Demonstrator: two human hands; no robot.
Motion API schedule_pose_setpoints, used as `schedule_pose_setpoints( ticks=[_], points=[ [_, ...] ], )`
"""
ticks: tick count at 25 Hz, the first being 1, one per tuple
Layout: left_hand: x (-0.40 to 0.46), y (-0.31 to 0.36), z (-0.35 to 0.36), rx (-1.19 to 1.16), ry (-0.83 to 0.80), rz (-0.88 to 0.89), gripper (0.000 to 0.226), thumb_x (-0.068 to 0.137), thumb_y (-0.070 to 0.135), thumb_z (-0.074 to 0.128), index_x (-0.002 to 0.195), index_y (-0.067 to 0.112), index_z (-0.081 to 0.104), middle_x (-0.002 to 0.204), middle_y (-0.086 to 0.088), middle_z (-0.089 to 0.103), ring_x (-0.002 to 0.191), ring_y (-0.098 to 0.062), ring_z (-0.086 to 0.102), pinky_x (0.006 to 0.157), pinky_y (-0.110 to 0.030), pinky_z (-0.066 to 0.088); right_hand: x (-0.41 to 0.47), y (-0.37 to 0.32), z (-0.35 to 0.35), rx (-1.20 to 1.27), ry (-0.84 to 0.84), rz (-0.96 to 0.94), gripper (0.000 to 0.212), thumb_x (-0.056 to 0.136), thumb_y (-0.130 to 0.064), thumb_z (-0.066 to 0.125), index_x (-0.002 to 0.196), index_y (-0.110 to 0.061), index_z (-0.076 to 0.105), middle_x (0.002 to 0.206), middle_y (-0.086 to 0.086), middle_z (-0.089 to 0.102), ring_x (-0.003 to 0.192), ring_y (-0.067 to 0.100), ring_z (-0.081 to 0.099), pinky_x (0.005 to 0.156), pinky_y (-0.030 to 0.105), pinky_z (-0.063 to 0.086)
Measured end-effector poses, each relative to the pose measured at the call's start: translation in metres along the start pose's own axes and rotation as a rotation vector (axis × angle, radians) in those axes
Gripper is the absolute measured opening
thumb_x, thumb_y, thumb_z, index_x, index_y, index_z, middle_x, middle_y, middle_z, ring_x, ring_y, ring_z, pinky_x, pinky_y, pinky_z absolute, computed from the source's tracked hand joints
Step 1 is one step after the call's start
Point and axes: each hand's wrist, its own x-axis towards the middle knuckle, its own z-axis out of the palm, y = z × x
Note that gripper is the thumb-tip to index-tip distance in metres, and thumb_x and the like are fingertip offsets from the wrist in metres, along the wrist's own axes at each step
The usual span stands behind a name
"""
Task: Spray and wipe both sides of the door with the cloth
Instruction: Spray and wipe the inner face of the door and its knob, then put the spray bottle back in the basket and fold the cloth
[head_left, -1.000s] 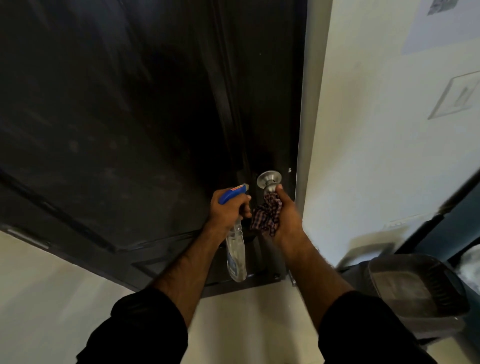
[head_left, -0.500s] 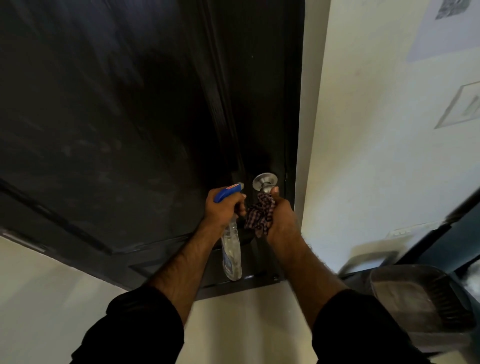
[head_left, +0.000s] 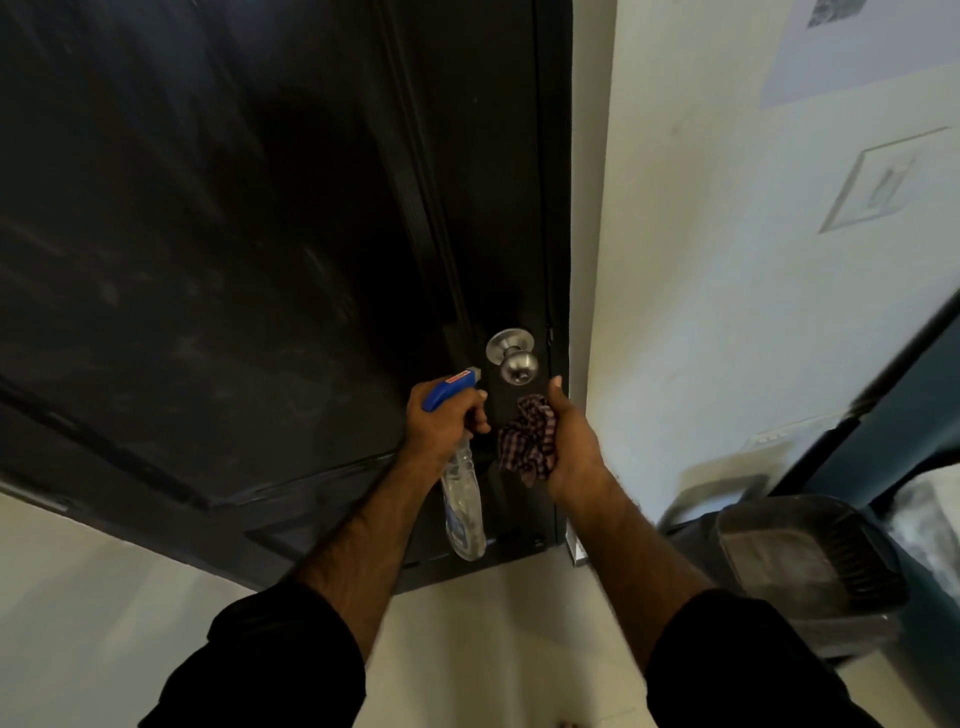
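Head view: left hand (head_left: 441, 421) grips spray bottle (head_left: 462, 504), right hand (head_left: 571, 447) clutches cloth (head_left: 524, 441) below knob (head_left: 517, 364).

Pale floor (head_left: 78, 623), smooth, cream-toned, filling the lower frame. Dark bin (head_left: 810, 571) standing on it at right, just beside the white wall, open top showing a dusty grey interior. Bottom edge of the black door (head_left: 208, 260) just above the floor.

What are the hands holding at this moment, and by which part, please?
The left hand grips the spray bottle by its blue trigger head; the right hand holds the bunched checked cloth in its fingers.
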Motion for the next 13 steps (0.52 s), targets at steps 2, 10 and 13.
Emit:
schedule_pose_setpoints(
  ticks=[2,10,13],
  points=[
    [-0.008,-0.007,0.005,-0.016,-0.046,-0.017,0.017,0.094,0.003,0.068,0.089,-0.013,0.068,0.069,-0.017,0.063,0.061,-0.024,0.065,0.056,-0.021,0.056,-0.014,-0.003,-0.014,0.013,0.044,-0.015,0.066,0.099,-0.066,0.060,0.130,-0.008,0.070,0.121,0.019,0.075,0.115,0.038,0.070,0.103,0.054,0.056],
    [-0.039,-0.040,0.082,0.009,-0.285,0.022,0.003,0.084,-0.003,0.072,0.081,-0.003,0.071,0.067,-0.009,0.068,0.065,-0.013,0.069,0.065,-0.022,0.059,-0.070,-0.023,-0.114,0.063,0.187,-0.191,0.064,0.104,-0.068,0.049,0.086,-0.011,0.071,0.074,0.020,0.062,0.049,0.031,0.057,0.041,0.029,0.043],
    [-0.062,-0.041,0.132,-0.032,-0.372,0.022,0.008,0.083,-0.005,0.075,0.086,-0.008,0.069,0.071,-0.010,0.068,0.067,-0.016,0.070,0.065,-0.026,0.057,-0.086,-0.035,-0.169,0.156,0.228,-0.244,0.058,0.102,-0.065,0.054,0.074,-0.015,0.059,0.064,0.015,0.050,0.051,0.030,0.053,0.050,0.033,0.042]
  ],
)
